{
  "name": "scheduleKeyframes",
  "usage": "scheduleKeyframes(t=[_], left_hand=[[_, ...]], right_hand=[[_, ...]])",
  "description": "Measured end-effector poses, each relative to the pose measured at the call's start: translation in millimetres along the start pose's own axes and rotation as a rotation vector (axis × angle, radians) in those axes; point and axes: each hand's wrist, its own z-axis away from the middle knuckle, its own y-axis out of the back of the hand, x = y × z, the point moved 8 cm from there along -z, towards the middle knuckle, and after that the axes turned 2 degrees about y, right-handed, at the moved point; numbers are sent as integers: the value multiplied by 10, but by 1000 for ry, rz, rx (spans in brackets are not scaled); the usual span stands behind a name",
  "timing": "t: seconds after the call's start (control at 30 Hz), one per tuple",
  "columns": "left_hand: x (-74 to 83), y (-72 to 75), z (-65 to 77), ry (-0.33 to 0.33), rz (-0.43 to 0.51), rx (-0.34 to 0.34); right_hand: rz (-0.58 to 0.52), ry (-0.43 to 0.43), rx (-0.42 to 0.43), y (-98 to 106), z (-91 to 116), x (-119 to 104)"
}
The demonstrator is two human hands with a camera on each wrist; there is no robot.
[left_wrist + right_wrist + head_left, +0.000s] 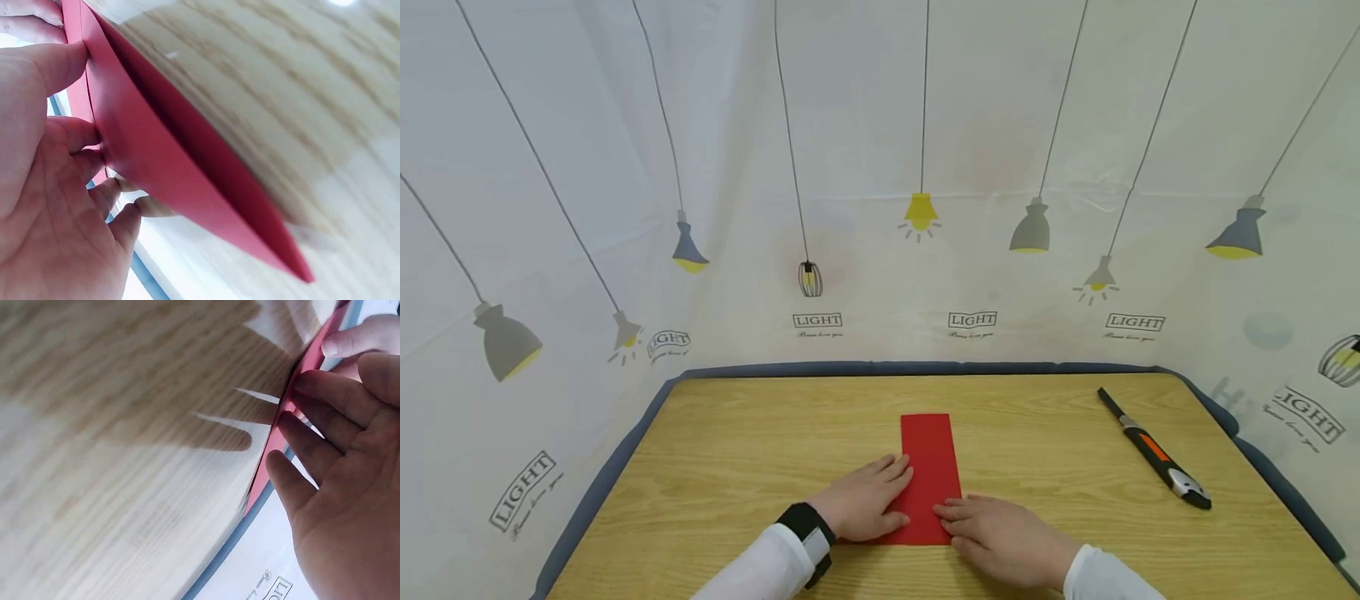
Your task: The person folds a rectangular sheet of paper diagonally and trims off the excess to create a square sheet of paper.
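A narrow strip of folded red paper [927, 437] lies on the wooden table in the head view, its length pointing away from me. My left hand [867, 502] lies along its left side, fingers spread, fingertips and thumb pressing on the paper. On the lower right edge rest the fingertips of my right hand [1009, 540], its fingers extended. Seen from the left wrist, a flap of the red paper [150, 156] bulges up beside the left fingertips, with a dark gap between its layers. The right wrist view shows the paper's edge [265, 465] under the right fingertips.
A black long-nosed lighter [1153, 450] with an orange stripe lies at the right of the wooden table [760, 433]. A dark blue border [917, 367] runs round the table's back and sides. Behind it hangs a white sheet [865, 108] printed with lamps.
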Motion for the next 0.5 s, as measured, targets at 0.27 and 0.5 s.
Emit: scheduleKeyframes(t=[0.27,0.5], left_hand=[[-8,11,17,7,-7,1],[-11,10,23,6,-14,0]], right_hand=[[2,-206,193,458,289,558],[-17,-515,282,873,832,1421]])
